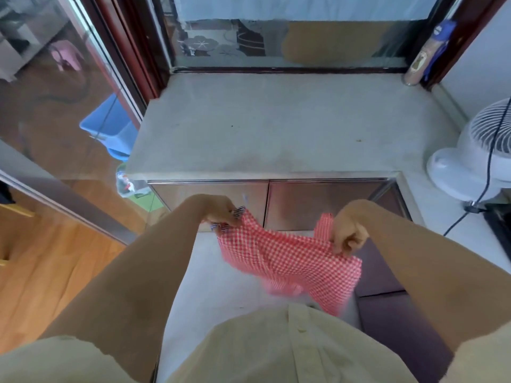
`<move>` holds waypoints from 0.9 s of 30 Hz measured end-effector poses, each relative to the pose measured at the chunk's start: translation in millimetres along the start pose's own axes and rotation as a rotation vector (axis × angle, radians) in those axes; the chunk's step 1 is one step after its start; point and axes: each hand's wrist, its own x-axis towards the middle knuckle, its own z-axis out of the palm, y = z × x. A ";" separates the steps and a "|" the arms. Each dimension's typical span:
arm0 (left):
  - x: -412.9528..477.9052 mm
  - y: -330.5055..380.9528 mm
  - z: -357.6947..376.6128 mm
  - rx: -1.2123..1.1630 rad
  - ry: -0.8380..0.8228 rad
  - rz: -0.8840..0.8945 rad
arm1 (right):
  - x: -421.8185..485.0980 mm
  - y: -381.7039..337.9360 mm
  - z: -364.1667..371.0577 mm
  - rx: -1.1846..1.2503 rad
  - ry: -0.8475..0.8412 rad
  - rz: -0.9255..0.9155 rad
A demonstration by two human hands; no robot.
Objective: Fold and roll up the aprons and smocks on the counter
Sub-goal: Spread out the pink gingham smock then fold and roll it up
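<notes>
A red-and-white checked apron [287,261] hangs in the air in front of my body, below the counter's front edge. My left hand [221,212] pinches its upper left corner, where a dark striped trim shows. My right hand [349,230] grips the upper right edge, fingers curled round the cloth. The cloth sags between both hands and its lower part is blurred. The grey stone counter [276,128] lies ahead, beyond both hands.
A white fan [481,150] with a black cable stands at the counter's right. A bottle [423,59] leans in the back right corner by the window. Metal cabinet doors [318,200] sit under the counter. A glass door and blue bin [110,128] are at the left.
</notes>
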 end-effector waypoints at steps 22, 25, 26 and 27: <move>92.9 137.3 -121.9 -0.142 1.244 0.348 | -47.9 -11.8 -188.8 0.502 1.874 -0.969; 120.9 147.6 -155.6 -0.158 1.308 0.299 | -39.2 -23.1 -241.8 0.434 1.835 -0.974; 131.8 151.6 -169.6 -0.170 1.317 0.272 | -38.5 -28.1 -260.6 0.433 1.811 -0.977; 139.8 153.6 -179.7 -0.164 1.323 0.253 | -36.4 -31.6 -274.2 0.419 1.793 -0.973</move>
